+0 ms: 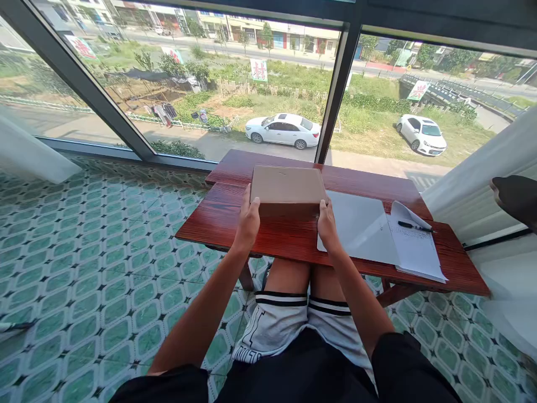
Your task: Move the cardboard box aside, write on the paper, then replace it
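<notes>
A closed brown cardboard box (288, 187) is gripped between my two hands over the dark red wooden table (218, 215). My left hand (248, 221) clasps its left side, thumb at the near left corner. On the opposite side my right hand (327, 224) holds the near right corner, thumb against the front face. The other fingers of both hands are largely hidden along the box's sides. Just right of the box lies a flat light-grey board or sheet (361, 226), partly behind my right hand. Whether the box's underside touches the table I cannot tell.
White papers (415, 249) with writing and a curled top corner lie at the table's right, a black pen (413, 226) across them. Beyond the table stand large windows with dark frames (335, 95). White curtains (470, 207) hang at the right. My legs are under the table's near edge.
</notes>
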Tool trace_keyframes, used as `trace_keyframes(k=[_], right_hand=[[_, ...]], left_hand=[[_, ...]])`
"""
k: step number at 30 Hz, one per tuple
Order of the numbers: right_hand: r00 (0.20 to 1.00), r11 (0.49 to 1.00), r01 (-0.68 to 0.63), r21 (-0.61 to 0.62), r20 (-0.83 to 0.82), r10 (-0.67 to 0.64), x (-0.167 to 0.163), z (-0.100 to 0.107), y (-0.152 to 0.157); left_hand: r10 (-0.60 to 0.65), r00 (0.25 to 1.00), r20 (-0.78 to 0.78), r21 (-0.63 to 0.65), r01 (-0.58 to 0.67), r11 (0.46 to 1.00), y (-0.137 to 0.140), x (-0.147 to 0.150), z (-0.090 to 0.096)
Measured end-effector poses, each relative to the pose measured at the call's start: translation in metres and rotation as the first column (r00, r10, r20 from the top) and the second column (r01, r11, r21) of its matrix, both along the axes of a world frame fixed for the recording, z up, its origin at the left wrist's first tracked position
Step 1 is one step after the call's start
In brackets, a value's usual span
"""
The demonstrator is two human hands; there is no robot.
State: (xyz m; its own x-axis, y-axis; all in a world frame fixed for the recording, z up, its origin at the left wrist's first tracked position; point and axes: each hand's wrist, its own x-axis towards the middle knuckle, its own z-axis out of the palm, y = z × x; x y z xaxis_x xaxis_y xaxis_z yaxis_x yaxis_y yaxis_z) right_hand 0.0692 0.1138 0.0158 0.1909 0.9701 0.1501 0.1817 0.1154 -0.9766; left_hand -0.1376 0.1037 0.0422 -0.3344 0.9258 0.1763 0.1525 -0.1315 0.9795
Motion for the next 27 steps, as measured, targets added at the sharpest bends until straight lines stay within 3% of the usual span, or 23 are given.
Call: trace_keyframes(k=[7,27], right_hand=[[0.999,0.999,-0.032,-0.021,0.022,0.032,-0.013,-0.009,0.005],[0.996,0.995,-0.041,-0.086,0.076,0.048,-0.015,-0.014,-0.003]], left_hand=[[0.047,0.999,-0.001,0.005,-0.047,0.999,0.001,-0.014,-0.011],[0.039,0.999,0.007,-0.033,-0.039,0.999,-0.002,-0.019,-0.029]])
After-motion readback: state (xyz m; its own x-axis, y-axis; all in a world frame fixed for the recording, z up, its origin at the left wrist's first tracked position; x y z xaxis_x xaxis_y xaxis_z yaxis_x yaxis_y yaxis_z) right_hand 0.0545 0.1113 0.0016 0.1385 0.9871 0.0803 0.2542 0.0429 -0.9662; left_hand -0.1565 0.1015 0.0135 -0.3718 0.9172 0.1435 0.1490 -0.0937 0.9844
